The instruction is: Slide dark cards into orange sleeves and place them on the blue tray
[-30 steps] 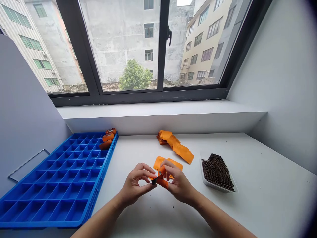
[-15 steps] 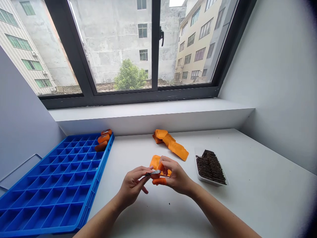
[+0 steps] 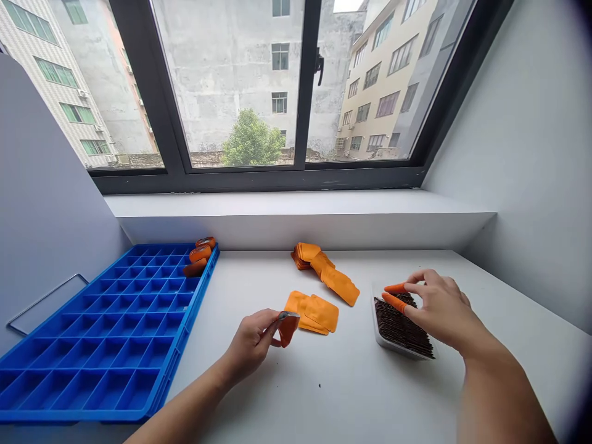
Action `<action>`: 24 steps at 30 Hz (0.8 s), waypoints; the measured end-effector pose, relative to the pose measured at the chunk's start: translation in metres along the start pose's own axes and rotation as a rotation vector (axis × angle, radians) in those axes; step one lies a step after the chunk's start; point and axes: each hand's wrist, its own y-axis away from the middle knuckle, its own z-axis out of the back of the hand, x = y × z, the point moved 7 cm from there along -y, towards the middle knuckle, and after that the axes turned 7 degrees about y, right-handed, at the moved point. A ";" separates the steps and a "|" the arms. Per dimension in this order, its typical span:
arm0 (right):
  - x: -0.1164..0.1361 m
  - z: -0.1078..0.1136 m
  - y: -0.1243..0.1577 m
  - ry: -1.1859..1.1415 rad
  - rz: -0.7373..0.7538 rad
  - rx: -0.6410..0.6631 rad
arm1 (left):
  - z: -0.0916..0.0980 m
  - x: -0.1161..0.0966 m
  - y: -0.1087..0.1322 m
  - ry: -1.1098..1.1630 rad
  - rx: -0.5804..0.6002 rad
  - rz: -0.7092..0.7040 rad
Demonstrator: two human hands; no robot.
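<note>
My left hand (image 3: 253,338) pinches an orange pouch (image 3: 289,328) by its edge, and the pouch's mouth gapes with a silvery inside showing. Over the white plastic tub (image 3: 382,340) at the right hovers my right hand (image 3: 432,305), orange finger cots on its thumb and index finger. Those two fingertips are apart above the far end of the dark brown thin pieces (image 3: 402,327) packed in rows in the tub. Whether they touch a piece I cannot tell. Just beyond my left hand, several flat orange pouches (image 3: 319,313) lie overlapping on the table.
A blue compartment tray (image 3: 152,376) fills the left side, with filled orange pouches (image 3: 200,253) in its far right cells. Farther back lies a stack of orange pouches (image 3: 308,253) with some fanned out. A window sill (image 3: 296,202) bounds the white table (image 3: 351,394).
My right hand has left the pouch and moved right to the tub of brown pieces. The pouch stays in my left hand, its mouth now wider. The camera view has shifted slightly.
</note>
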 end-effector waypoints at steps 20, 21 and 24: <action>-0.018 -0.017 -0.005 -0.154 -0.064 0.065 | -0.006 -0.012 0.000 -0.078 0.025 -0.060; -0.015 -0.011 -0.005 -0.169 -0.064 0.035 | -0.006 -0.012 0.000 -0.094 0.032 -0.073; 0.002 0.012 -0.002 -0.258 -0.042 -0.108 | -0.006 -0.012 0.000 -0.145 0.031 -0.108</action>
